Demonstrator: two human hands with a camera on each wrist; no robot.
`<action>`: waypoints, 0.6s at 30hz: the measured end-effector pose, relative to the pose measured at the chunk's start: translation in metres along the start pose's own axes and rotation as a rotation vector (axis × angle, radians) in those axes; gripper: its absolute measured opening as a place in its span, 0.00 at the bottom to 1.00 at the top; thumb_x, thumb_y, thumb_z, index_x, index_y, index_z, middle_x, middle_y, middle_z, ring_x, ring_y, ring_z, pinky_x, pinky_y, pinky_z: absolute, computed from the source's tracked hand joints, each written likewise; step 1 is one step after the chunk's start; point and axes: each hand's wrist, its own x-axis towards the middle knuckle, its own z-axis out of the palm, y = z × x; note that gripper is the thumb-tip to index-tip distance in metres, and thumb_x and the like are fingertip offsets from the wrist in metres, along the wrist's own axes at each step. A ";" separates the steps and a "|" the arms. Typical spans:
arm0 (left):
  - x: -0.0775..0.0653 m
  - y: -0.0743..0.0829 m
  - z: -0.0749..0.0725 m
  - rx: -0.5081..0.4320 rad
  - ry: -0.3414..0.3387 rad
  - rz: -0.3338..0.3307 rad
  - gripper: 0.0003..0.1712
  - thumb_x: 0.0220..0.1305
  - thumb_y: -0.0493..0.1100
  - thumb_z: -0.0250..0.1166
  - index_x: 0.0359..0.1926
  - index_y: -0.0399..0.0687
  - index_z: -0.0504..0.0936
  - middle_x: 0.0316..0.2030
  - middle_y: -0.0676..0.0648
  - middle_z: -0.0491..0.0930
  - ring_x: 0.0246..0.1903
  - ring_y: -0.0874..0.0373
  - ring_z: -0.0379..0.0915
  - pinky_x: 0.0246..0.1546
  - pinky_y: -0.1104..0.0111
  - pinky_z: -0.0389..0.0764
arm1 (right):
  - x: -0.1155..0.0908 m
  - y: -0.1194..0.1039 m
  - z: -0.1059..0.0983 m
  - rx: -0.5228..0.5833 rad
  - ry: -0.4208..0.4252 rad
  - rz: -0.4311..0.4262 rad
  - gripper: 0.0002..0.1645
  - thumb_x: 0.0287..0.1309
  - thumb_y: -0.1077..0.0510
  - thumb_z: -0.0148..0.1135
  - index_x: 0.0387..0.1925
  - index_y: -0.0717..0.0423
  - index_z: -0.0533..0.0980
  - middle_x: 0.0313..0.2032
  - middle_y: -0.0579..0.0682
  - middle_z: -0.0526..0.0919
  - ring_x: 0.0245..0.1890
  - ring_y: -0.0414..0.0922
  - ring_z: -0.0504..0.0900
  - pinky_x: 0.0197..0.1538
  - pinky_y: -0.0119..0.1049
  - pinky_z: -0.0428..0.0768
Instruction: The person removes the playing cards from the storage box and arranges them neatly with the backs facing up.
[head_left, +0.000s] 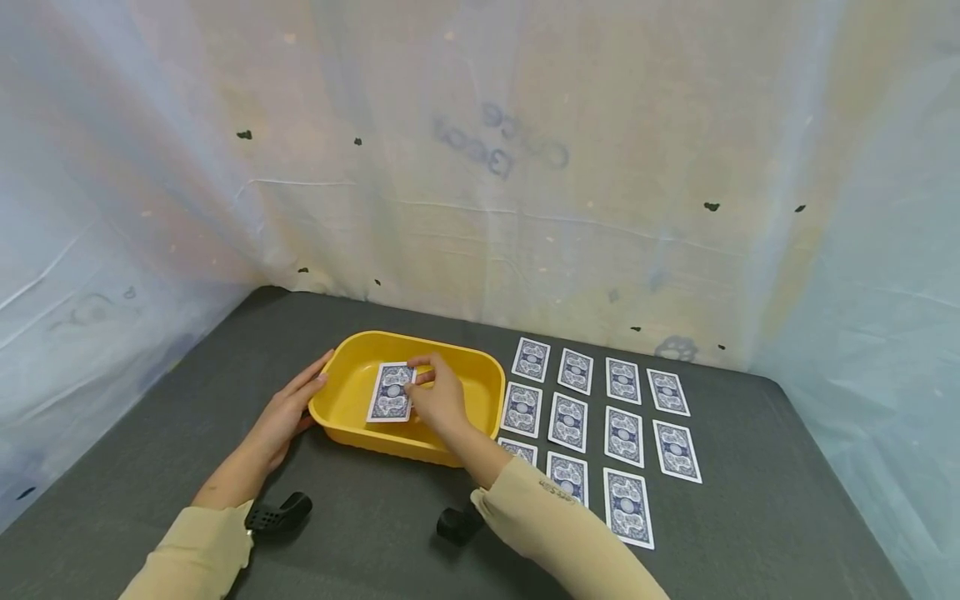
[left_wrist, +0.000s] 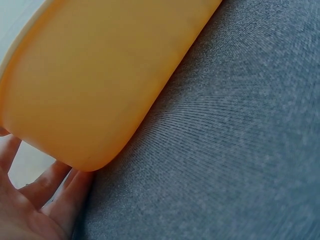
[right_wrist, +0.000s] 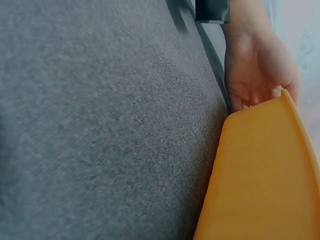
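Observation:
In the head view a yellow plastic tray [head_left: 412, 447] stands on the dark table. Above its floor my right hand [head_left: 442, 396] pinches a playing card [head_left: 390, 393] by its right edge, blue-and-white patterned back facing up. Whether this is one card or a small stack, I cannot tell. My left hand [head_left: 281, 417] touches the outside of the tray's left end, fingers fairly straight along the wall and rim. The left wrist view shows those fingers [left_wrist: 50, 185] against the tray corner. In the right wrist view, the tray wall [right_wrist: 265, 170] hides my right hand.
Right of the tray, several playing cards [head_left: 625, 436] lie back-up in rows on the dark table [head_left: 360, 517]. My right forearm covers part of the nearest row. A pale plastic sheet [head_left: 480, 208] hangs behind the table. Black wrist devices [head_left: 279, 512] sit at both wrists.

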 end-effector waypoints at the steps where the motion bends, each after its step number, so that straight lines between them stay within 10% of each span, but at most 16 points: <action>1: 0.000 0.000 0.000 -0.001 0.001 -0.001 0.36 0.73 0.63 0.42 0.76 0.65 0.43 0.76 0.47 0.38 0.72 0.47 0.43 0.66 0.47 0.57 | -0.001 0.000 -0.001 0.004 -0.005 -0.006 0.17 0.58 0.65 0.63 0.49 0.51 0.76 0.36 0.51 0.75 0.24 0.42 0.75 0.24 0.27 0.76; 18: -0.002 0.001 0.000 0.007 -0.002 0.003 0.37 0.73 0.64 0.42 0.76 0.65 0.43 0.76 0.48 0.39 0.72 0.47 0.43 0.65 0.48 0.58 | -0.013 0.011 -0.024 0.147 -0.036 -0.125 0.21 0.46 0.67 0.69 0.47 0.62 0.80 0.38 0.56 0.78 0.22 0.37 0.74 0.27 0.26 0.73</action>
